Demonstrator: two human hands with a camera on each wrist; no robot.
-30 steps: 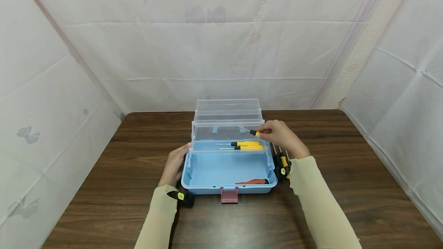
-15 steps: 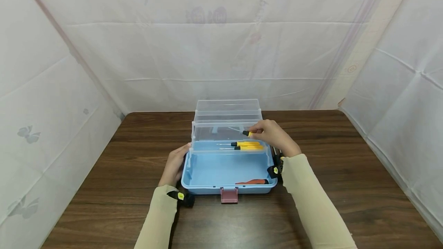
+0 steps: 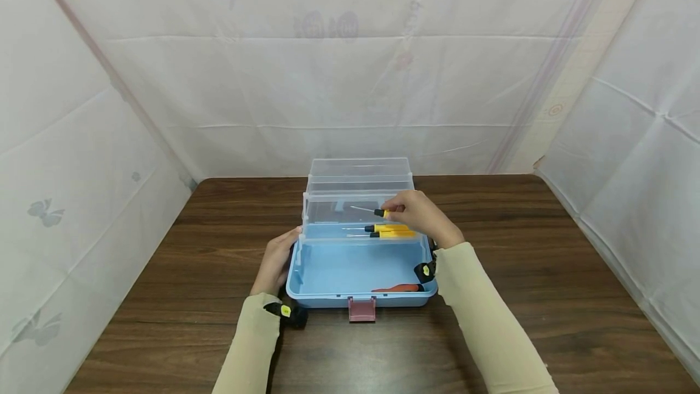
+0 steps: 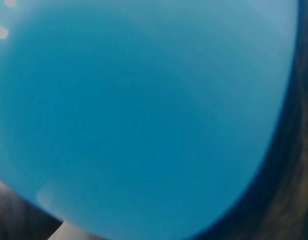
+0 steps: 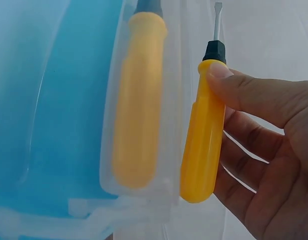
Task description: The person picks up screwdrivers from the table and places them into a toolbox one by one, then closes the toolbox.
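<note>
While the blue toolbox (image 3: pixel 355 272) stands open on the bench (image 3: pixel 164 297), its clear upper tray (image 3: pixel 328 214) is raised behind the blue tub, and the clear lid stands further back. Two yellow-handled screwdrivers (image 3: pixel 391 231) lie side by side in the tray, blades pointing left. A red-handled tool (image 3: pixel 398 288) lies on the tub floor near the front right corner, and a dark red latch (image 3: pixel 362 309) hangs at the front.

The right hand (image 3: pixel 418 214) pinches a third yellow screwdriver (image 5: pixel 206 127) by its handle between thumb and fingers, holding it over the tray just above the two already there; the right wrist view shows its black collar and flat blade beside one tray screwdriver seen through the clear plastic. The left hand (image 3: pixel 276 260) rests on the box's left wall, fingers curled over the rim.

The bench is dark wood grain, enclosed by white sheeting with faint printed motifs. No writing can be read.
</note>
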